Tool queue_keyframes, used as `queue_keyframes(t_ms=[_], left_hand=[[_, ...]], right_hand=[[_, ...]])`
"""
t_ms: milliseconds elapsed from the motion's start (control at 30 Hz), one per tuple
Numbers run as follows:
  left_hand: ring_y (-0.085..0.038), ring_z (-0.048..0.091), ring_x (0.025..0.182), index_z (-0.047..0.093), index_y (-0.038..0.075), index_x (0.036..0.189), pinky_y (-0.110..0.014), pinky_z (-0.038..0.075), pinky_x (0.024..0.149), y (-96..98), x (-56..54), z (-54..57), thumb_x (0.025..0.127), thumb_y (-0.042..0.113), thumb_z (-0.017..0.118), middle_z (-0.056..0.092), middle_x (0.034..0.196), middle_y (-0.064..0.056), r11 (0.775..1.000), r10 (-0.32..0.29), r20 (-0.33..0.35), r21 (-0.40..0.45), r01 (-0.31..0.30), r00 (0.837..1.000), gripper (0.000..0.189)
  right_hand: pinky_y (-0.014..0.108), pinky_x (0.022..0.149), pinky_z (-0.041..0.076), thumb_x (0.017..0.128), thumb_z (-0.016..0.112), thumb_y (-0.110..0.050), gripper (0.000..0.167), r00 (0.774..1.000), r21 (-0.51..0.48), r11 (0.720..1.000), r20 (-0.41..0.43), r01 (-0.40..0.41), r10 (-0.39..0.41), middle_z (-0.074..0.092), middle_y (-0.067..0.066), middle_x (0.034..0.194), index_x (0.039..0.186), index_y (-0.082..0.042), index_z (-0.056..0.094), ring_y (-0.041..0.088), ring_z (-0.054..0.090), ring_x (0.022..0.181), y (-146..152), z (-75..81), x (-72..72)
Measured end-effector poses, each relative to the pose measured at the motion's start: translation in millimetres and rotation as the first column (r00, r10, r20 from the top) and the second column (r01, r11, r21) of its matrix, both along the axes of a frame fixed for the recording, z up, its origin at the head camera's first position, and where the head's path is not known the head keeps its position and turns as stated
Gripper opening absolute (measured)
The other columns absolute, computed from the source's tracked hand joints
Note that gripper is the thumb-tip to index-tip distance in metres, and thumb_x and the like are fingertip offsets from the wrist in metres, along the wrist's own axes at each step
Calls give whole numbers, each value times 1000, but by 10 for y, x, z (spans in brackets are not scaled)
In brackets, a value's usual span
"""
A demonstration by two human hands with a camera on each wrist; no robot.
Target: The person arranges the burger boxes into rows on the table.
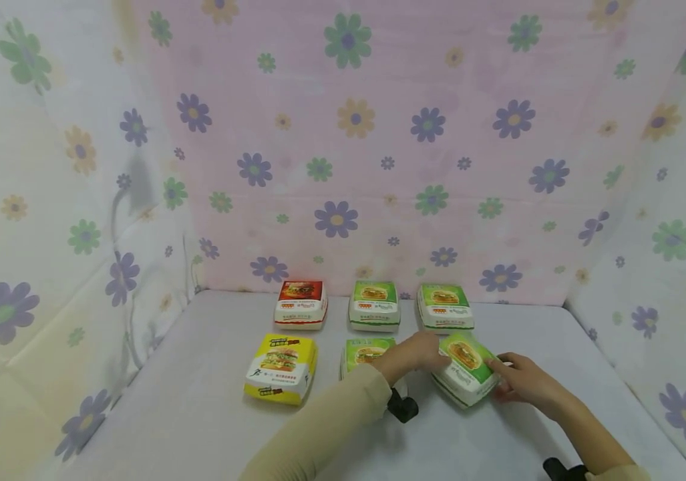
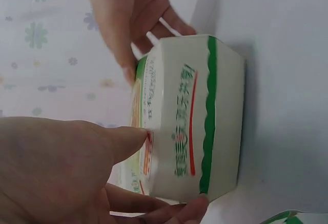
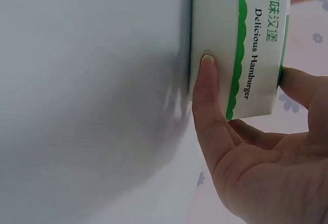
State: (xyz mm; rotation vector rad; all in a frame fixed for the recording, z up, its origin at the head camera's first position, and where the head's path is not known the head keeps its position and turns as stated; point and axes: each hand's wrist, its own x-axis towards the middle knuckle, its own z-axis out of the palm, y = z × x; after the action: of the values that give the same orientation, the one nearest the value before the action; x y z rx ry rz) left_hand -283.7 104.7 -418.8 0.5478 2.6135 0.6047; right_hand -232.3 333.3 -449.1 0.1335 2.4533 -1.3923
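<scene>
Both hands hold one green-and-white hamburger box [image 1: 466, 371] between them, set at a slant at the front right of the table. The left hand [image 1: 417, 353] grips its left side, thumb on the top edge and fingers along the side, as the left wrist view shows. On the opposite side the right hand [image 1: 526, 382] has its thumb at the top edge and its fingers [image 3: 207, 85] against the side wall and around the corner. Printed on that wall is "Delicious Hamburger". The box's lid is closed, and its underside lies close to the table surface.
Behind stand a red box [image 1: 300, 305], a green box [image 1: 375, 306] and another green box [image 1: 445, 307] in a row. In front are a yellow box [image 1: 281, 369] and a green box [image 1: 357, 352] partly hidden by the left arm. Flowered cloth [image 1: 343, 167] encloses the white table [image 1: 186, 414].
</scene>
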Motion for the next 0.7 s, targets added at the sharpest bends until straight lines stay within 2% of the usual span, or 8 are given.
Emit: queue_keyframes(t_ms=[200,333,433,533,700], left_hand=[[-13,56,69,70,6,108,-26,44,61,42,168,-5,102,47,60,64,84,-2,994,-33,-35,-101,30,999,43],[-12,54,59,69,8,99,-25,40,52,58,246,11,100,48,63,61,73,-2,996,-4,-14,-86,2,1000,41],[-12,50,53,66,9,91,-25,38,48,33,242,-17,100,48,63,59,68,-2,997,9,-17,-75,-10,1000,40],[-12,50,53,66,8,90,-25,38,48,-3,213,-25,102,46,61,59,67,-2,998,-1,-33,-66,-1,999,40],[-15,62,61,67,6,94,-25,42,51,-22,156,-13,105,38,58,62,71,-4,999,21,7,-29,-21,1000,35]], right_hand=[[38,75,60,108,49,-41,72,999,91,995,-14,-35,36,60,27,116,143,19,32,21,66,85,69,53,-208],[38,72,59,108,49,-42,70,999,134,990,-25,-43,47,62,24,114,142,17,35,21,66,84,97,94,-279],[38,72,58,108,48,-45,72,998,156,986,-33,-51,56,59,30,120,143,17,33,22,66,85,95,124,-288],[39,72,58,107,48,-49,77,997,185,982,-52,-50,61,53,36,129,144,17,32,24,66,88,89,156,-258],[40,72,58,107,49,-48,77,996,222,973,-55,-57,71,56,36,127,142,19,34,24,65,90,75,179,-119]])
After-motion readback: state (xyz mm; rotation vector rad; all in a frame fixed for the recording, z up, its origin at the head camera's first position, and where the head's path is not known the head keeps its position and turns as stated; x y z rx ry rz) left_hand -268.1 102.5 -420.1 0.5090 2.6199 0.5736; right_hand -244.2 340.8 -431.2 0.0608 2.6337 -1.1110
